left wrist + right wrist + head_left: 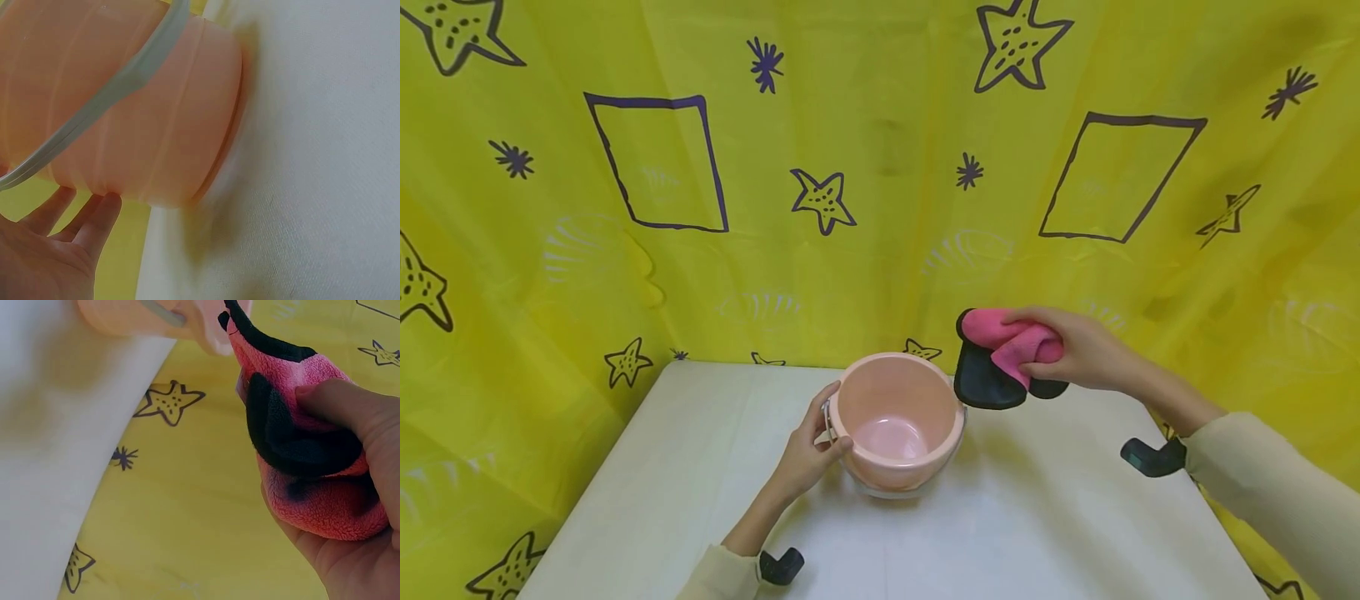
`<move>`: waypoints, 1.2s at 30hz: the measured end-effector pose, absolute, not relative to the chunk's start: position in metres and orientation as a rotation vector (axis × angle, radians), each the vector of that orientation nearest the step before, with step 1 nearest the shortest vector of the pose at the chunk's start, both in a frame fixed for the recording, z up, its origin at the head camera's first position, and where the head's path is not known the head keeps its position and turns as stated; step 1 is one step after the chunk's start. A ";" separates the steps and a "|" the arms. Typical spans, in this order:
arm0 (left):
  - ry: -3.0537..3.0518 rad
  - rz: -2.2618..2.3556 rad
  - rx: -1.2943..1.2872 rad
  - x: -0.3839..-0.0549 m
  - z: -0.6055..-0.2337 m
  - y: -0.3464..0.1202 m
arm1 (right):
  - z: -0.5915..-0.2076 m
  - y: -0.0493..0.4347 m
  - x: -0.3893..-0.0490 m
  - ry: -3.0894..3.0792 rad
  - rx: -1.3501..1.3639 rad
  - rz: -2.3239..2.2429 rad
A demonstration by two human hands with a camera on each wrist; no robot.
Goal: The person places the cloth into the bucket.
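A pink plastic bucket is at the middle of the white table, its mouth facing up towards the head camera and its inside bare. My left hand holds it at the left side, the thumb by the rim and the fingers against the outer wall. The pale handle hangs down across the bucket's outside. Right of the bucket and above the table, my right hand grips a bunched pink and black cloth. In the right wrist view, the thumb presses into the folds of this fluffy cloth.
A yellow curtain with starfish and frame drawings surrounds the white table at the back and sides. Black wrist mounts sit on both forearms. The bucket stands near the table's back edge.
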State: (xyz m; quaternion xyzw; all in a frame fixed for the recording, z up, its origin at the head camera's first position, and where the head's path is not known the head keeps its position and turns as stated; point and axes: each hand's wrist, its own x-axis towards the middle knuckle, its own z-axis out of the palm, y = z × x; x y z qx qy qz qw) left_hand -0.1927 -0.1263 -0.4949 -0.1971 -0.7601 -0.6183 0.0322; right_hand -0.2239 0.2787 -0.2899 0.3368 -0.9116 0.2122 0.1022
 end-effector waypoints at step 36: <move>-2.383 -1.888 -0.577 -0.194 -0.495 -0.126 | -0.301 0.163 -0.263 -3.008 1.311 0.688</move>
